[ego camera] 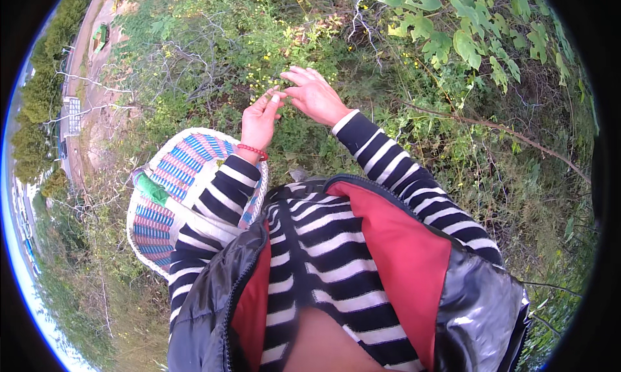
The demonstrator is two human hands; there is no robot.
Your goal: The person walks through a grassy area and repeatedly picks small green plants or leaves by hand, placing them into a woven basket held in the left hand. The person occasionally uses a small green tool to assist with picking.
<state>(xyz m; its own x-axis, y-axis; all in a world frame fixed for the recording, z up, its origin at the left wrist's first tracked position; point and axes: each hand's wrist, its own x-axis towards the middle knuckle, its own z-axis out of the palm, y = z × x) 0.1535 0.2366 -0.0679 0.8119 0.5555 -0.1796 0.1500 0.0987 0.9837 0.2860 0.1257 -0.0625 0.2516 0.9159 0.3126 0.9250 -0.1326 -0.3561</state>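
Observation:
My left hand [260, 122], with a red bead bracelet [253, 152] at the wrist, is raised in front of a shrub with small yellow flowers [251, 76]. Its thumb and forefinger are drawn together. My right hand [314, 93] meets it from the right, thumb and forefinger at the left fingertips, other fingers stretched out. Whether a thin stem or flower lies between the fingertips is too small to tell. A woven basket [182, 166] in blue, pink and white hangs at my left forearm. Its white handle [208, 222], partly wrapped in green material [151, 188], crosses the sleeve.
Bare, thorny-looking branches [189, 57] reach in at the left. A long brown stem [504, 127] slants across the right, below broad green leaves [465, 37]. Dense undergrowth surrounds me. Far left and lower lies a dirt road [99, 57] with a green vehicle-like object [100, 37].

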